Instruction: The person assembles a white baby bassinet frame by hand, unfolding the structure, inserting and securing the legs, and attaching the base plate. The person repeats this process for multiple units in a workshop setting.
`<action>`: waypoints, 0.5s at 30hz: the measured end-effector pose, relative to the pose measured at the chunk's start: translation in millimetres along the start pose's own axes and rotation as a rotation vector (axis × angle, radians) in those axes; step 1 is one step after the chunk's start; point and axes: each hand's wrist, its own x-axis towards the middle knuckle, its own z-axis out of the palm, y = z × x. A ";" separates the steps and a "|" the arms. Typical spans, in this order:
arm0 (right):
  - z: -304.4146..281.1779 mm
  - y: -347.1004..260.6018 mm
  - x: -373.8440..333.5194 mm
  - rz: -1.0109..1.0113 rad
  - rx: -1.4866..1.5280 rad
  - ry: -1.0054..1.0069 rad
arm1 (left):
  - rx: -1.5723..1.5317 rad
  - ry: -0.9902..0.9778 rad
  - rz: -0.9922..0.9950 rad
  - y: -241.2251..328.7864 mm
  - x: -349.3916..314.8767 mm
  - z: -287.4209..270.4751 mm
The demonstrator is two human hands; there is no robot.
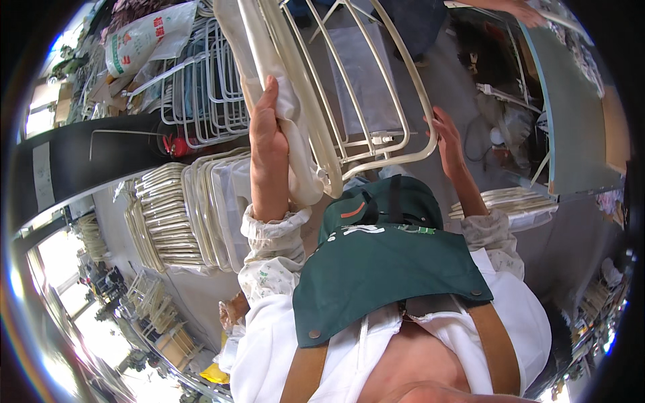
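Observation:
A cream-coloured tubular metal rack frame (pixel 382 80) with rounded corners and several cross bars is held up in front of me, tilted, its upper end beyond the picture's edge. Along its left side runs a pale, glossy sleeve of plastic or cloth (pixel 290 107). My left hand (pixel 269 131) is closed around this covered side, thumb on top. At the right rail, my right hand (pixel 449 138) rests its fingertips against the tube, fingers stretched and not wrapped round it. A small white fitting (pixel 383 140) sits on the frame's lower cross bar.
Stacked cream frames (pixel 164 221) lie to my left, with more frames (pixel 510 205) to my right. White and grey frames (pixel 211 94) stand at the far left beside a white printed sack (pixel 151 40). A blue-edged panel (pixel 571 114) rises at right. Another person's arm (pixel 510 8) shows at the top.

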 end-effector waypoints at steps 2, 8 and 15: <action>-10.0 20.4 20.0 0.028 -0.018 0.024 | -0.060 0.092 -0.029 8.2 2.6 4.0; 30.4 -20.2 -18.1 -0.119 0.011 -0.179 | -0.090 -0.085 -0.096 32.9 8.4 -16.0; 129.6 -76.2 -70.3 -0.711 -0.846 -0.267 | -0.261 0.137 -0.154 -6.9 31.6 0.1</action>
